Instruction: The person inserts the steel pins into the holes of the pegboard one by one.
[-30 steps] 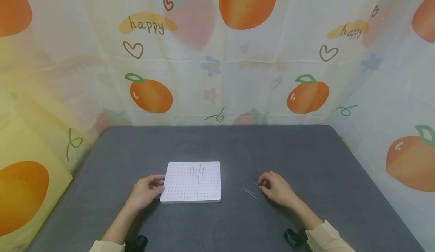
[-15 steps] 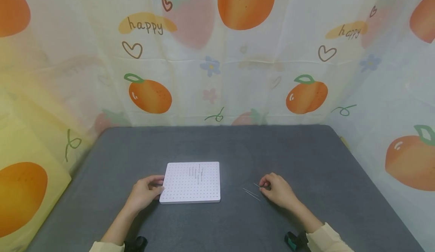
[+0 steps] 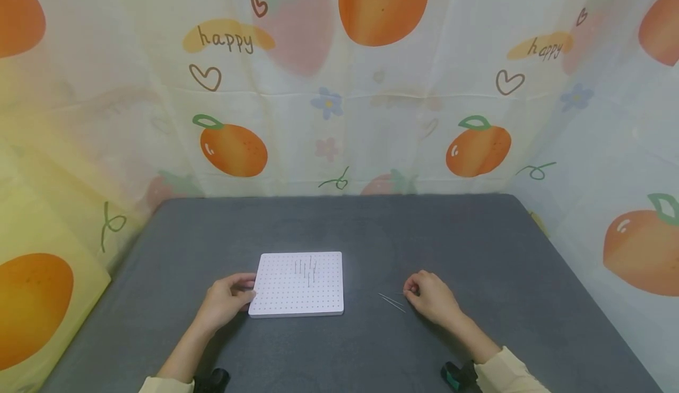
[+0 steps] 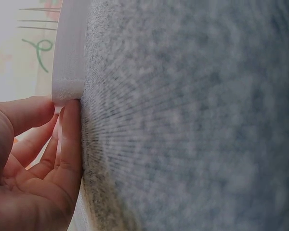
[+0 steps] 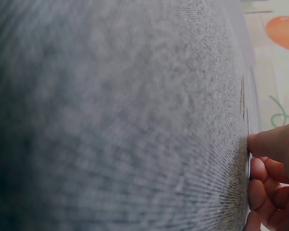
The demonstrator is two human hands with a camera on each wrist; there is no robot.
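A white pegboard with rows of small holes lies left of the middle in the head view. Several thin metal needles stand upright in its far half. My left hand holds the board's left edge, thumb and fingers at the side wall. To the right of the board, my right hand is low over the table with thumb and fingertips together. A thin needle runs to the right thumb in the right wrist view, pinched there. Two loose needles lie just left of that hand.
Dark grey cloth covers the table. A fruit-printed curtain hangs behind it and along both sides. Each wrist wears a black device, such as the one at the right wrist.
The right fingers have closed in over the needle, so less of it sticks out to the left. My left hand and the board stay in place.
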